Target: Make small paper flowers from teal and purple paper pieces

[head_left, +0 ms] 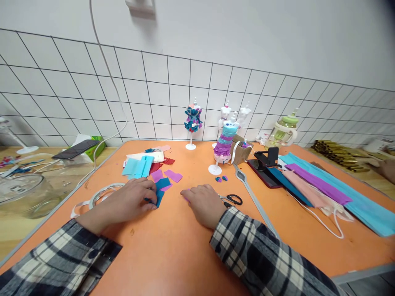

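My left hand (137, 197) rests on the orange board with its fingers curled onto a dark teal crepe-paper piece (160, 191). In my right hand (202, 202), a small purple scrap (186, 198) shows at the pinched fingertips; most of it is hidden. Loose purple pieces (173, 176) lie just beyond the left hand. Black-handled scissors (234, 200) lie beside the right wrist, partly covered by it. Two small teal-and-purple paper bits (221, 179) sit in front of a mini dress form (225, 142) wrapped in blue and purple paper.
A roll of tape (100, 194) lies by my left forearm. Stacked coloured paper (138, 165) is behind it. Another decorated dress form (193, 119) stands at the back. To the right are a phone (263, 173), folded paper sheets (321, 181) and a green-lidded bottle (282, 131).
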`<state>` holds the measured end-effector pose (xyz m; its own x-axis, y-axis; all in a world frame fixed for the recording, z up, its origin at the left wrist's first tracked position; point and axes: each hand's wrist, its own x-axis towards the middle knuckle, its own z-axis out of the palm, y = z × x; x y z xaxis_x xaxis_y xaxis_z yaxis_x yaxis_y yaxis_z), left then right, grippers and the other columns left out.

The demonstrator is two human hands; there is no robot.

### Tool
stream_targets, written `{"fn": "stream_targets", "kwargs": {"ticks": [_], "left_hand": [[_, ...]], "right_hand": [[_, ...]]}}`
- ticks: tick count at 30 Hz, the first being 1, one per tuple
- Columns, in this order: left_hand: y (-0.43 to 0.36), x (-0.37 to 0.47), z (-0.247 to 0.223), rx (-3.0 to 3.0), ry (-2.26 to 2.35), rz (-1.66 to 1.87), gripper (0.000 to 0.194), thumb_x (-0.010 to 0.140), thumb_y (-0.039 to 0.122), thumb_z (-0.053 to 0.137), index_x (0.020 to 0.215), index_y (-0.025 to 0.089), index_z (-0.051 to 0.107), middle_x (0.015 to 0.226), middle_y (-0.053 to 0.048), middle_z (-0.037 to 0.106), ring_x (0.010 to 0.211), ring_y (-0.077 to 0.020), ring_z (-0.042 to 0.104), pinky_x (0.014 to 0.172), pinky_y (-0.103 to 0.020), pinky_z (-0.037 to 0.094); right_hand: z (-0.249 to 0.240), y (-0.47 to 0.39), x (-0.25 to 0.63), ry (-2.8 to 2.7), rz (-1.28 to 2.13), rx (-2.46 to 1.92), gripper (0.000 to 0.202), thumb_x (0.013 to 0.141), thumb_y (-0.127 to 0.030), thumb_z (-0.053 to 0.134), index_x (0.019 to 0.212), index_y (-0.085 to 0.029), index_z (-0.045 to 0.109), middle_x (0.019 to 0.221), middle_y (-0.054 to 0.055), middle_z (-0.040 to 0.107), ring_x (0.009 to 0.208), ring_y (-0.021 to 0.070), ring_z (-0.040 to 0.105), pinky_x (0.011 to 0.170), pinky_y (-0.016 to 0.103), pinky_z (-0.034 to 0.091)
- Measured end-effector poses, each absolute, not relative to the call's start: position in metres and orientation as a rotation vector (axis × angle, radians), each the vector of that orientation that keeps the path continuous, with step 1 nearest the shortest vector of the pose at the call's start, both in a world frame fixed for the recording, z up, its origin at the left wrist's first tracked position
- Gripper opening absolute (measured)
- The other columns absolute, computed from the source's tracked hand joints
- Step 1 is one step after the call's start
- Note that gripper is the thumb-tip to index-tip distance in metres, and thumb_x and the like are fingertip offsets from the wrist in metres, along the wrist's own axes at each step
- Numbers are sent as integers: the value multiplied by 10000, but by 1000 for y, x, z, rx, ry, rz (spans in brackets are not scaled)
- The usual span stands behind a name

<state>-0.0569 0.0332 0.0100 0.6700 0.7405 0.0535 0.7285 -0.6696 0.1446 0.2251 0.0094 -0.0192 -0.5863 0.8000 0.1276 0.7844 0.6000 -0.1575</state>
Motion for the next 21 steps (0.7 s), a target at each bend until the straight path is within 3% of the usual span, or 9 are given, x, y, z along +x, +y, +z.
{"fn": "stream_targets", "kwargs": {"ticks": [2,6,10,12,16,18,21], "left_hand": [[33,-53,8,2776,1198,190,196,913,306,595,792,248,736,965,-51,728,944,-244,650,833,-358,467],[29,-39,6,2731,1141,460,300,1013,359,468,918,215,713,987,-70,724,963,-241,638,871,-364,493],[11,-13,4,2640,905,511,243,1020,317,499,921,218,698,956,-57,715,912,-207,640,834,-324,501],[1,-1,2,2610,822,395,220,1008,290,519,892,227,694,914,-49,708,876,-202,638,802,-312,496],[-7,10,-5,2568,772,315,125,954,339,643,972,242,720,963,-60,717,925,-223,651,811,-315,504],[-6,8,-7,2590,782,295,175,929,395,696,1017,246,720,1002,-67,717,948,-237,654,825,-328,506],[-1,4,-8,2624,800,259,201,918,406,721,1047,252,724,1097,-72,717,1023,-251,660,882,-345,501]], "right_hand": [[-17,9,234,-2566,184,-1330,362,988,-192,572,1343,-228,631,1136,79,723,1044,241,641,909,378,458],[-17,14,245,-2362,192,-1458,452,1011,-291,569,1448,-175,579,1354,117,666,1192,273,589,980,390,451],[-23,22,242,-2418,168,-1446,439,1047,-204,472,1474,-216,576,1218,107,729,1090,262,599,925,393,453],[-26,25,239,-2432,182,-1388,384,1012,-214,556,1381,-231,659,1135,110,731,1070,267,598,894,387,453],[-24,28,240,-2358,247,-1380,161,961,-208,638,977,-224,797,952,72,722,966,220,627,822,328,460],[-20,29,244,-2257,276,-1390,130,949,-205,663,931,-222,790,965,47,723,948,187,640,825,297,470],[-15,31,247,-2040,264,-1411,163,998,-233,609,1039,-212,766,1069,54,711,950,168,641,847,287,486]]}}
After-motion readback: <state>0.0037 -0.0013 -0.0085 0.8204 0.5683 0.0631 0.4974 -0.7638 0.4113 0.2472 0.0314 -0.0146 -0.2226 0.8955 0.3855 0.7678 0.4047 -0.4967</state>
